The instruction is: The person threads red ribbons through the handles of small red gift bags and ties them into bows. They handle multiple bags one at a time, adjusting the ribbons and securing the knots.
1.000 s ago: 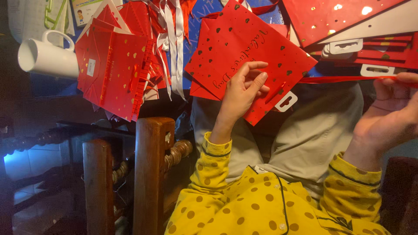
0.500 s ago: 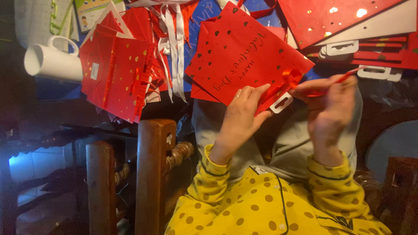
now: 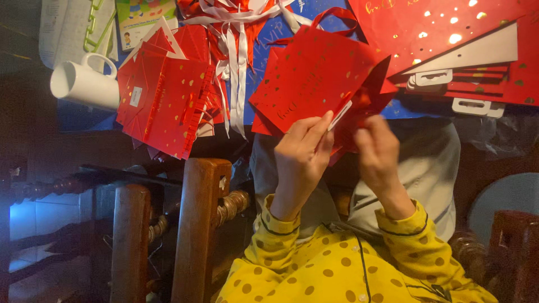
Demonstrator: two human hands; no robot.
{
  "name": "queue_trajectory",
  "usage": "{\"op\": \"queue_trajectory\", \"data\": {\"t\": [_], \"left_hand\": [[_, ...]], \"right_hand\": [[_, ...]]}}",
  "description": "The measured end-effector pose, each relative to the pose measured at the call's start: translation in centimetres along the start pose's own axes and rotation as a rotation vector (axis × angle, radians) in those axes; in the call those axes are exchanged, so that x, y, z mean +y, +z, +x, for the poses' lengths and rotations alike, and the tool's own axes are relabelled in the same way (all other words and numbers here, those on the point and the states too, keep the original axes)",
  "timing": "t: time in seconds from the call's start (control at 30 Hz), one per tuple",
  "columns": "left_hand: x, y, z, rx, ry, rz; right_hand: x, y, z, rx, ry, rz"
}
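My left hand grips the lower edge of a red paper gift bag speckled with gold, fingers pinching by a small white tag. My right hand is closed at the bag's open right side, on a red ribbon handle piece; its fingertips are partly hidden by the paper. A second red ribbon loop sticks out at the bag's far edge. Both yellow dotted sleeves show at the bottom.
A white mug lies on its side at the left. Beside it is a heap of folded red bags and white ribbons. Red sheets with white plastic hangers lie at the right. A wooden chair back stands at the lower left.
My right hand came in from the far right with a red ribbon to the bag's edge. The bag has turned and its side has opened. My left hand shifted its grip lower.
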State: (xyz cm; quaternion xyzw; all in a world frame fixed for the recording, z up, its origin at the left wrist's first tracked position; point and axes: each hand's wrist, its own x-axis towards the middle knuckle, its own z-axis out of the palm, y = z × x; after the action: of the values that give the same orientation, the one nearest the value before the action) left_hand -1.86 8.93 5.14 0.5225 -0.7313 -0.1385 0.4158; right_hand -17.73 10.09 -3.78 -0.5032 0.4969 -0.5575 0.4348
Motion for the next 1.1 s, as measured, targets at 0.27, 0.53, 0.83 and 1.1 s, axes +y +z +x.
{"op": "queue_trajectory", "data": {"t": [0.27, 0.53, 0.83, 1.1], "left_hand": [[3.4, -2.6, 0.6, 0.055, 0.049, 0.058], [2.7, -3.9, 1.8, 0.078, -0.007, 0.095], [3.3, -5.5, 2.4, -0.195, 0.16, 0.206], [4.2, -6.7, 1.9, -0.049, 0.334, -0.01]], "right_hand": [[-2.9, 1.4, 3.4, -0.254, -0.561, -0.725], [-6.4, -0.4, 1.2, -0.202, -0.525, -0.598], [-4.1, -2.8, 2.0, 0.152, -0.671, -0.812], [-5.9, -2.7, 1.7, 0.204, -0.568, -0.75]]}}
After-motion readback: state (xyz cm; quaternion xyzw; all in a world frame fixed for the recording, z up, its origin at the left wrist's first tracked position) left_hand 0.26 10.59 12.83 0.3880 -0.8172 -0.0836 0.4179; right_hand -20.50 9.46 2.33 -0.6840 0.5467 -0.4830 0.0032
